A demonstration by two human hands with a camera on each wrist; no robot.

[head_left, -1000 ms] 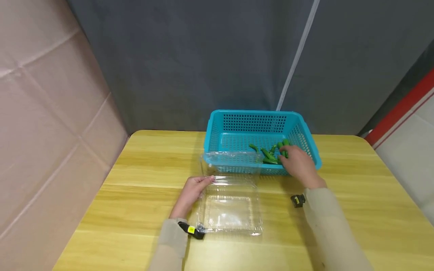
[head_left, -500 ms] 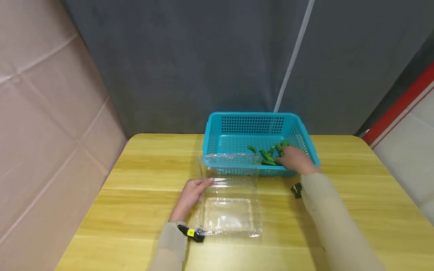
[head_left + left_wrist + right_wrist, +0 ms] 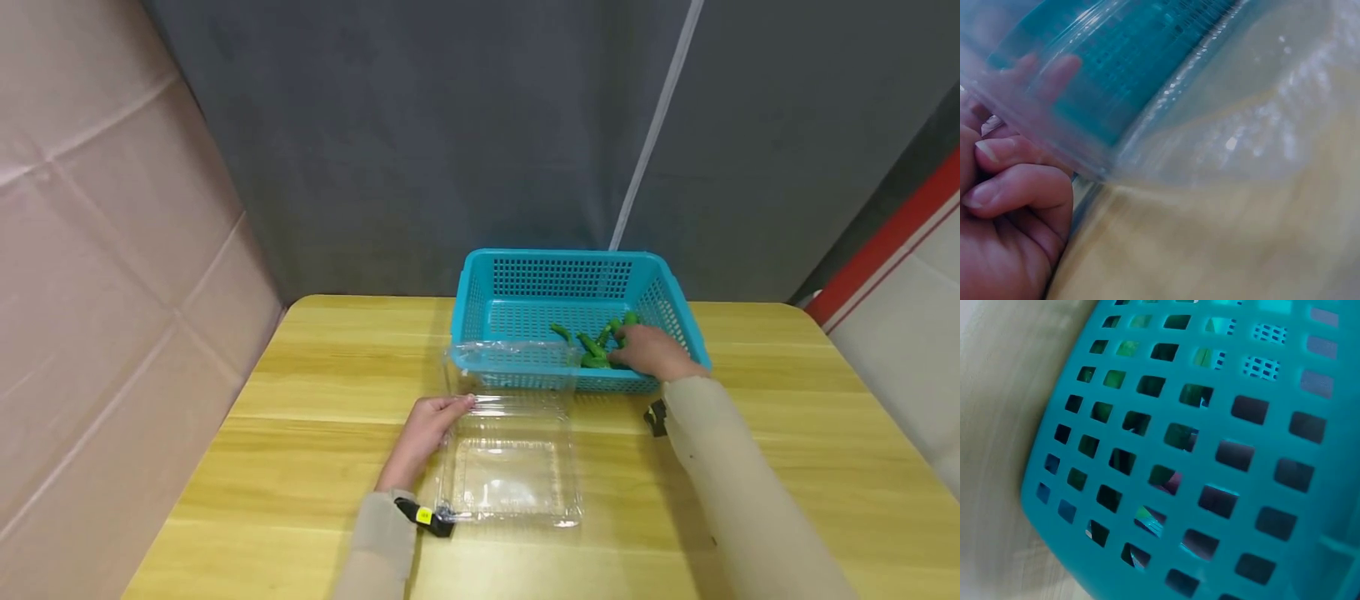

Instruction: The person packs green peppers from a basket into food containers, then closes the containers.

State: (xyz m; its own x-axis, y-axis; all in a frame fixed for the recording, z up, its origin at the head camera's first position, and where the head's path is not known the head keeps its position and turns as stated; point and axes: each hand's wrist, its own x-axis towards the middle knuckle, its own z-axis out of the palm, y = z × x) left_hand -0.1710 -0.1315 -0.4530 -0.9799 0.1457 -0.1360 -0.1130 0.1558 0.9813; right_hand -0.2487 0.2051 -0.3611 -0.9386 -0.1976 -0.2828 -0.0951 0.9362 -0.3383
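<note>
1. Locate the parts. The green peppers (image 3: pixel 590 345) lie inside the turquoise basket (image 3: pixel 558 253), toward its near right corner. The unfolded clear container (image 3: pixel 506 475) rests on the counter (image 3: pixel 322 417) on the near side of the basket, lid (image 3: pixel 517 367) raised before the basket's near wall; whether lid and wall touch cannot be told.
2. Step in hand, as judged: gathering peppers from the basket. Take only a few together, pinching them around their middles.
3. Lift straight up until the peppers clear the basket's near rim. A low path risks snagging a pepper or knocking the lid.
4. Steady the container with light pressure; its thin plastic probably flexes under a hard squeeze.
5. Left hand (image 3: pixel 423 429): fingers curled, clamped on the container's left edge at the hinge fold, on the near side of the basket.
6. Right hand (image 3: pixel 652 350): reaches over the basket's near rim, fingers down among the peppers. The fingertips are partly hidden; whether they grip a pepper cannot be told.
7. Hand spacing: well apart.
</note>
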